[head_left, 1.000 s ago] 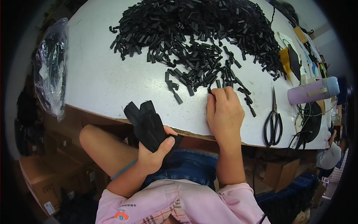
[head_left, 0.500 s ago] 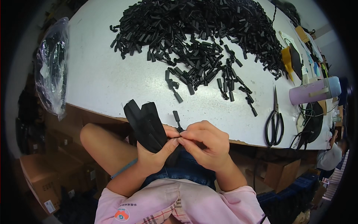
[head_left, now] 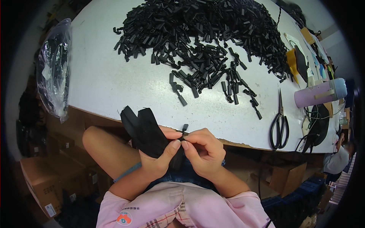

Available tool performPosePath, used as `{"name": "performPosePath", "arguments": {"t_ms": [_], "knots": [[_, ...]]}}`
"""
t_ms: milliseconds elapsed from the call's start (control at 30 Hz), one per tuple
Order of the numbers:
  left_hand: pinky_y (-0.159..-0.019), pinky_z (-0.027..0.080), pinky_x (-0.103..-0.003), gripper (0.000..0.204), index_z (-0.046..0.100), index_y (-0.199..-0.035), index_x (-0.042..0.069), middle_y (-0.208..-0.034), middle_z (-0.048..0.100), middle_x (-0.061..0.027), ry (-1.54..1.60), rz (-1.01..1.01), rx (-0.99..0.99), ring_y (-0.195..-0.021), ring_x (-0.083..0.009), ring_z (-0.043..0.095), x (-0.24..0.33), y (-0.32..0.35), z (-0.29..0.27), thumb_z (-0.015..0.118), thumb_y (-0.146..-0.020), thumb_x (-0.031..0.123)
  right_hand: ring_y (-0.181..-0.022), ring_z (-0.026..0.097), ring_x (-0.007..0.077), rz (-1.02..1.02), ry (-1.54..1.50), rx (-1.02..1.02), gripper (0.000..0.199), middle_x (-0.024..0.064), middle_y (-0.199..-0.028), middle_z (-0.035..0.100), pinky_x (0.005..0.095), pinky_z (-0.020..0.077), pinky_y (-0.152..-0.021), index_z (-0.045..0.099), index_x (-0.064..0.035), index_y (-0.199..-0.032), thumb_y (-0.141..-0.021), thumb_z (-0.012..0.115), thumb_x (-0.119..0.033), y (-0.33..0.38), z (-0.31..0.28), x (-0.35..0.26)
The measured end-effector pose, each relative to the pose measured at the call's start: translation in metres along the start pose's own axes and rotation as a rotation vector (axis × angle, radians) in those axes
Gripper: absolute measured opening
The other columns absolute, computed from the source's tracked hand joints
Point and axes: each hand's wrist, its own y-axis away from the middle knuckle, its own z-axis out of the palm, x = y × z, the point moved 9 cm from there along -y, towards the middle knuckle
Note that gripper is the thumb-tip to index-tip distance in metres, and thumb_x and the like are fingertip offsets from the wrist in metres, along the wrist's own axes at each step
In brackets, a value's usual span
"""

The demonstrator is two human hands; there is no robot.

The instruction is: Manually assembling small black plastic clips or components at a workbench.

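Just off the table's front edge, my left hand (head_left: 159, 159) is closed around a folded bundle of black fabric strips (head_left: 143, 131), whose two loose ends stick up to the far left. Close against it, thumb and fingers of my right hand (head_left: 205, 154) pinch a small black zipper pull (head_left: 185, 128) with a flat rectangular end pointing up. The fingertips of both hands almost meet where the pull sits against the fabric. They hide how the two are joined there. A large heap of similar black zipper pulls (head_left: 197, 22) covers the far part of the table.
Black-handled scissors (head_left: 280, 127) lie on the white table (head_left: 99, 76) at right, near a lilac bottle (head_left: 313, 94) lying on its side and some cables. A clear plastic bag (head_left: 55, 68) hangs at the left edge. Cardboard boxes (head_left: 42, 178) stand below left; another person (head_left: 337, 157) is far right.
The fabric strips have tipped slightly left and down. My right hand has shifted a little left, and the zipper pull's end now sits lower and leans right.
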Motion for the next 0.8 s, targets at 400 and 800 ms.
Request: {"name": "performPosePath", "arguments": {"t_ms": [400, 800], "knots": [[-0.071, 0.04, -0.025, 0.014, 0.057, -0.086, -0.001, -0.084, 0.054, -0.0071, 0.151, -0.211, -0.152, -0.079, -0.0134, 0.051, -0.013, 0.002, 0.003, 0.057, -0.074, 0.005, -0.053, 0.043, 0.002, 0.687, -0.724, -0.246, 0.004, 0.0011, -0.067, 0.05, 0.0146, 0.0338, -0.046, 0.052, 0.0022, -0.078, -0.076, 0.054, 0.0, 0.011, 0.023, 0.034], [-0.057, 0.04, -0.02, 0.014, 0.055, -0.089, -0.001, -0.084, 0.052, -0.0069, 0.009, -0.214, -0.163, -0.067, -0.0101, 0.05, -0.006, 0.003, 0.005, 0.055, -0.077, 0.007, -0.051, 0.04, 0.0035, 0.43, -0.388, -0.169, 0.006, 0.0015, -0.064, 0.048, 0.0168, 0.0323, -0.045, 0.051, 0.0, -0.08, -0.077, 0.054, -0.004, 0.015, 0.015, 0.032]]}}
